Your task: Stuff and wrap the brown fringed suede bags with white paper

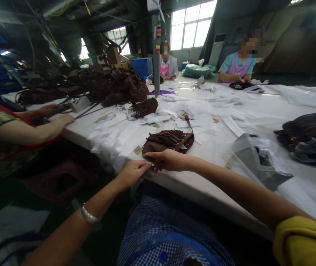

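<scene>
A dark brown handbag (158, 143) with fringe and small metal rings lies at the table's near edge, its strap (189, 123) standing up at the back. My right hand (167, 159) is closed at the bag's near left corner, thumb along the edge and fingers curled under. Just left of it, my left hand (135, 171) pinches close to the right fingertips. A translucent plastic piece (139, 183) hangs below the left fingers. What exactly lies between the two hands is partly hidden.
White wrapping sheets (113, 133) cover much of the table (204, 179). A grey tape dispenser (248, 153) and stacked brown bags (310, 136) are at right. Another brown bag (145, 107) and a large pile (116, 87) lie beyond. A co-worker's arm (41, 129) reaches in from the left; two people work opposite.
</scene>
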{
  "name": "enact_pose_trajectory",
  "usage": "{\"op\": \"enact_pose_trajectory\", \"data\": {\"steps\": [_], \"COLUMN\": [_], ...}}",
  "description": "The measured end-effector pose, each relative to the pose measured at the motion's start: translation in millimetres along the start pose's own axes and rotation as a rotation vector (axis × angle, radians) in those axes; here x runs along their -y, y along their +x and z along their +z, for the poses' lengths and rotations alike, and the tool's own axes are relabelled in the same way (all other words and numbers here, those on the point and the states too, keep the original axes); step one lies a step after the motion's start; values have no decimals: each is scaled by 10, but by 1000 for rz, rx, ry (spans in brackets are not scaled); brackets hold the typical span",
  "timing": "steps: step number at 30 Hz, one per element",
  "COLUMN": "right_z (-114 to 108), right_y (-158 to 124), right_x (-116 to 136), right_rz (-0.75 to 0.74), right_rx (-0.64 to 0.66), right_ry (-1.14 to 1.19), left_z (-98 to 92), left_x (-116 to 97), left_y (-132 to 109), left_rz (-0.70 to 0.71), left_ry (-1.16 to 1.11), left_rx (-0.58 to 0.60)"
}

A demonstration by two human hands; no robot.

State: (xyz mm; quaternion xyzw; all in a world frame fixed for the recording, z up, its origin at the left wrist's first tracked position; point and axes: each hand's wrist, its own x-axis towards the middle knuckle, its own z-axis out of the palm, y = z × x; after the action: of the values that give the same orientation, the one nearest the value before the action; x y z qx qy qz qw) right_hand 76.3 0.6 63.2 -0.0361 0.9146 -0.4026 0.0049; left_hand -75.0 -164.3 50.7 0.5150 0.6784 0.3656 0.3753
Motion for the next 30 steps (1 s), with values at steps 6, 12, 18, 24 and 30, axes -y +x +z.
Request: {"op": "enact_pose_trajectory", "data": {"steps": [6, 12, 18, 24, 30], "right_z": [-126, -112, -23, 115, 136], "right_y": [43, 50, 133, 90, 58], "right_x": [-15, -153, -93, -91, -15], "right_rz": [-52, 5, -43, 9, 73], "right_rx": [-3, 4, -17, -141, -176], "right_ry": [-193, -279, -248, -236, -107], "left_z": [-54, -62, 70, 30, -9], "left_x": [-42, 29, -11, -58, 4], "left_y": [19, 33, 171, 188, 133], "left_rz": [32, -23, -82, 21, -46], "left_ry": [-29, 75, 33, 130, -225], "left_rx": [14, 22, 5, -30, -142]}}
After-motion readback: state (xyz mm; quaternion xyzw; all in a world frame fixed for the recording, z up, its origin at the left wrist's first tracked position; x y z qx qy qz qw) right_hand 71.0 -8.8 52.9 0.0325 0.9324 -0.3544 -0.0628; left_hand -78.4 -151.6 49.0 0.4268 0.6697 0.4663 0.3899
